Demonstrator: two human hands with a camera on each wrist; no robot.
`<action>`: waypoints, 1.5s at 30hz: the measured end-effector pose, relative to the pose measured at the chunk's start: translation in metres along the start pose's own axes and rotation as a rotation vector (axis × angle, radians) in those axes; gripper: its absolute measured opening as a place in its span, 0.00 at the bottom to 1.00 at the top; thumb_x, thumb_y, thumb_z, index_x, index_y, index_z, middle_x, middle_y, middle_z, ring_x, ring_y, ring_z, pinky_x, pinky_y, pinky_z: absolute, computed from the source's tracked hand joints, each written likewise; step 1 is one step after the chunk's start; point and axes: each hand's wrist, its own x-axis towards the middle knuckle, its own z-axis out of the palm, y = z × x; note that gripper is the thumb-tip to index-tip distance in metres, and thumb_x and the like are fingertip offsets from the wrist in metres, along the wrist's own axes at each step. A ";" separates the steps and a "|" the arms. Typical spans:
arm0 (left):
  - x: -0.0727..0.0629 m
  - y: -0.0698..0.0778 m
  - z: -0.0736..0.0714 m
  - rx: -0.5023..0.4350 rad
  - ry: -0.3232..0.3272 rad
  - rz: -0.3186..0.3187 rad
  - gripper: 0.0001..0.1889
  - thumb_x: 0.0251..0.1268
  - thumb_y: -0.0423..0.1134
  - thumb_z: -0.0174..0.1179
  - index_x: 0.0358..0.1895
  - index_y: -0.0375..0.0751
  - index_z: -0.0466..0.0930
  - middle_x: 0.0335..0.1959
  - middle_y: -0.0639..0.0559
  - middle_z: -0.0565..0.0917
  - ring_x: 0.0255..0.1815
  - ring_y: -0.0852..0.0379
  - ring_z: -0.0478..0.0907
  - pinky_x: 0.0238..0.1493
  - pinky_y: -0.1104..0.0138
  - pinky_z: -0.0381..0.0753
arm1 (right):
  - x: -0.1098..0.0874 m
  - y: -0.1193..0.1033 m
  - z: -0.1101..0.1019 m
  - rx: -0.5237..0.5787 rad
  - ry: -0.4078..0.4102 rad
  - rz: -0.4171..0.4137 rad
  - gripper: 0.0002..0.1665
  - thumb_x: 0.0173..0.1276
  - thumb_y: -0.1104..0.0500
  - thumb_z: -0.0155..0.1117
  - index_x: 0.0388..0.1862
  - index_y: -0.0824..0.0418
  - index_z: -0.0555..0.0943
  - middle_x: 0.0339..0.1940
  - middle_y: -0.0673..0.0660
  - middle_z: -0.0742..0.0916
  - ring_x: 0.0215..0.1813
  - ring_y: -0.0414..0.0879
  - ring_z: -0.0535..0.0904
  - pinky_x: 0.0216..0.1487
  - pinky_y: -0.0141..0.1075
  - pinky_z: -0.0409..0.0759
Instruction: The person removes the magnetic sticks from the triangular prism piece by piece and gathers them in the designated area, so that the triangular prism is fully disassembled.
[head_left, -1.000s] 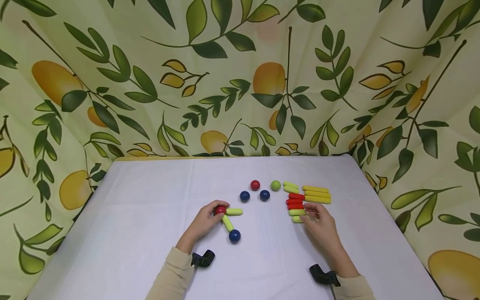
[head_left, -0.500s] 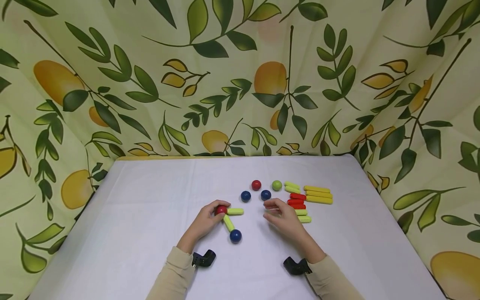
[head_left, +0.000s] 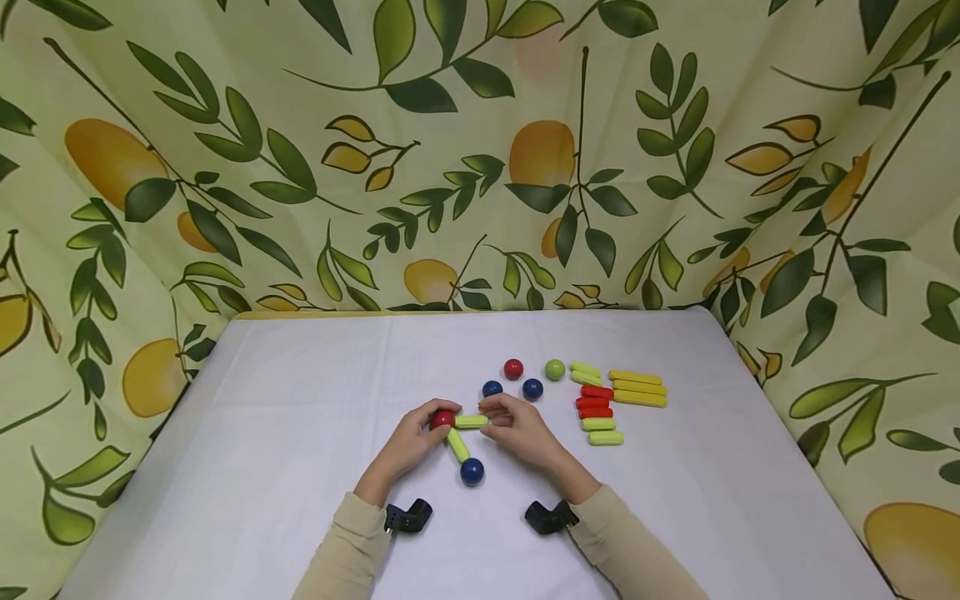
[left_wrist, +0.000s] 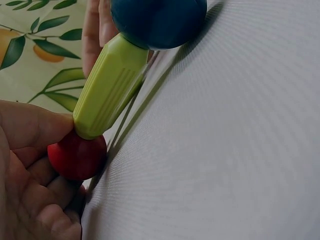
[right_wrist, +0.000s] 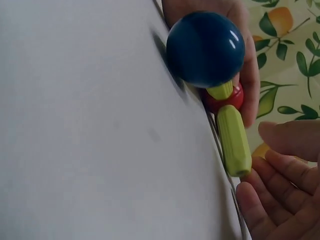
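My left hand (head_left: 408,442) grips a red ball (head_left: 442,419), its thumb showing against the ball in the left wrist view. Two lime-green rods join that ball: one (head_left: 471,422) points right, the other (head_left: 457,446) runs toward me to a dark blue ball (head_left: 472,472). At the free end of the right-pointing rod is my right hand (head_left: 521,432). In the right wrist view its thumb and fingers stand apart around that rod's end (right_wrist: 235,145), with nothing pinched between them. The left fingers are partly hidden behind the red ball.
Two loose blue balls (head_left: 532,389), a red ball (head_left: 513,368) and a green ball (head_left: 555,369) lie farther back. To the right are short lime rods (head_left: 605,437), red rods (head_left: 594,412) and longer yellow rods (head_left: 640,399). A leaf-patterned curtain (head_left: 480,167) backs the white table (head_left: 315,367).
My right hand has moved left from the rods at the right to the free end of the joined lime rod. My left hand has stayed on the red ball.
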 end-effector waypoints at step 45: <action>0.012 -0.042 0.007 0.019 0.038 0.053 0.16 0.59 0.36 0.64 0.52 0.45 0.78 0.50 0.51 0.83 0.61 0.49 0.74 0.65 0.52 0.69 | -0.016 -0.007 -0.012 -0.213 0.344 -0.217 0.12 0.58 0.68 0.68 0.40 0.57 0.83 0.40 0.50 0.83 0.43 0.41 0.81 0.45 0.31 0.83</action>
